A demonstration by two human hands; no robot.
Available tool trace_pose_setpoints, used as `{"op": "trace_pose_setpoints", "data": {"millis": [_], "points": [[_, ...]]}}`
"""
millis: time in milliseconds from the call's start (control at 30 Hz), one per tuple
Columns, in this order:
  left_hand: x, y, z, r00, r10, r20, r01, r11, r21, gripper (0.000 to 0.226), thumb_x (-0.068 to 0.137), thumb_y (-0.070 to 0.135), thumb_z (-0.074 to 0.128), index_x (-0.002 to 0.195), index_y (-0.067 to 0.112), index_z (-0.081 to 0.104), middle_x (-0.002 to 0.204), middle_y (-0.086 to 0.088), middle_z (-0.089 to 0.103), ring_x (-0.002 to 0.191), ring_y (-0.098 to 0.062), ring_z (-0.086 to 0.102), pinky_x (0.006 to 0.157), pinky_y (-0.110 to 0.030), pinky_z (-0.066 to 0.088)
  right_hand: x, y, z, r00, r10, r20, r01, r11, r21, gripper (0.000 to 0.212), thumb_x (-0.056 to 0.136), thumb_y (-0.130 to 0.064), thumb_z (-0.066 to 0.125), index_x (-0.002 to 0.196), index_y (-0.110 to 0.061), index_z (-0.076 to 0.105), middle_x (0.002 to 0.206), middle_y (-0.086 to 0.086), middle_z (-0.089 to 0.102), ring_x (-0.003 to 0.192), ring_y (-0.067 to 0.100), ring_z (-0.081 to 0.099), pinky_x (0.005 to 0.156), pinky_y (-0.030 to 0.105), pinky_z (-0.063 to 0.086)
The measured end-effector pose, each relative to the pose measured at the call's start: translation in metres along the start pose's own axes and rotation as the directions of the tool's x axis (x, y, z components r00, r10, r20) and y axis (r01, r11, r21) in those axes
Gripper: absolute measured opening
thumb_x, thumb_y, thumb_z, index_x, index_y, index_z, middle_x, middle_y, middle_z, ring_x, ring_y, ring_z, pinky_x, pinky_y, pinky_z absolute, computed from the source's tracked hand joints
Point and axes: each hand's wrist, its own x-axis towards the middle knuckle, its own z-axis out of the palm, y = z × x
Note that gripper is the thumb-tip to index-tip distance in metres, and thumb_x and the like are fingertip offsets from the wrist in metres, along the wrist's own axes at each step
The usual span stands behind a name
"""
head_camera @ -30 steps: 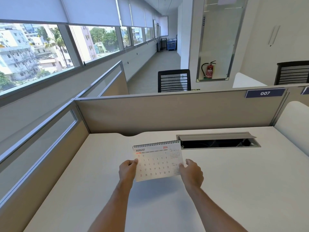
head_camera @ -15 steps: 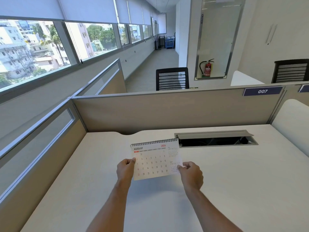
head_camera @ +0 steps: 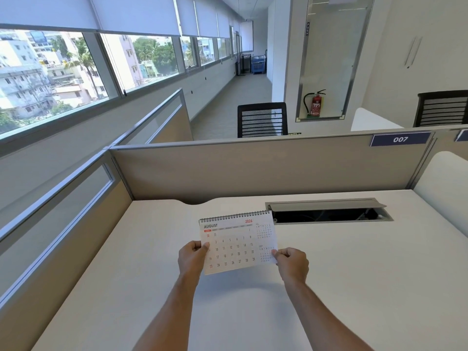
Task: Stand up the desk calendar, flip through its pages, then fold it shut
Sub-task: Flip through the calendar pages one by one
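Desk calendar [head_camera: 238, 243], spiral-bound, AUGUST 2026 page facing the camera.

Held above the white counter [head_camera: 354, 287], spiral edge up and tilted slightly; whether its base touches the surface cannot be told. Left hand [head_camera: 192, 258] grips the left edge; right hand [head_camera: 291, 262] pinches the lower right corner. An open cable tray [head_camera: 329, 211] lies just behind.

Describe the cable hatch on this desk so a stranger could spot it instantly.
Start at the wide white desk in front of the beige cubicle partition. Near its far edge, right of the white spiral-bound August calendar held in both hands, sits a long grey metal cable hatch. Its propped-open lid and dark slot interrupt the pale desktop.
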Motion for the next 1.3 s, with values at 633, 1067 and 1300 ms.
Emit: {"op": "trace_pose_setpoints", "data": {"millis": [633,1067,1300], "points": [[0.007,0.000,-0.001,1.000,-0.013,-0.019,0.013,0.999,0.033,0.026,0.095,0.008,0.057,0.078,0.023,0.071,0.088,-0.002,0.075,0.081,-0.026,0.070,0.062,-0.028,0.051,0.016,0.015,-0.011,0.874,0.041,0.484,-0.399,0.629,0.667,0.021,0.101,-0.014,0.062,0.102,0.001,0.076,0.098,0.013,0.081,0.084,0.020,0.078,0.076,0.034,0.059],[0.011,-0.003,-0.001,1.000,-0.028,0.003,0.028,0.999,0.046,0.023,0.095,0.007,0.053,0.092,0.011,0.076,0.096,-0.010,0.077,0.089,-0.033,0.073,0.070,-0.036,0.057,0.016,0.009,-0.012,0.930,-0.105,0.353,-0.105,0.842,0.529,0.023,0.086,-0.011,0.070,0.105,-0.016,0.082,0.105,0.010,0.081,0.092,0.025,0.077,0.071,0.027,0.061],[0.013,-0.002,0.000,0.996,-0.087,-0.004,0.087,0.996,-0.028,0.037,0.103,0.035,0.043,0.096,0.009,0.070,0.095,-0.008,0.076,0.095,-0.036,0.070,0.087,-0.052,0.055,0.023,-0.014,-0.020,0.800,-0.541,0.260,0.486,0.838,0.249,0.068,0.085,0.000,0.078,0.139,-0.037,0.060,0.141,-0.016,0.050,0.129,0.002,0.052,0.100,0.012,0.041]]}}
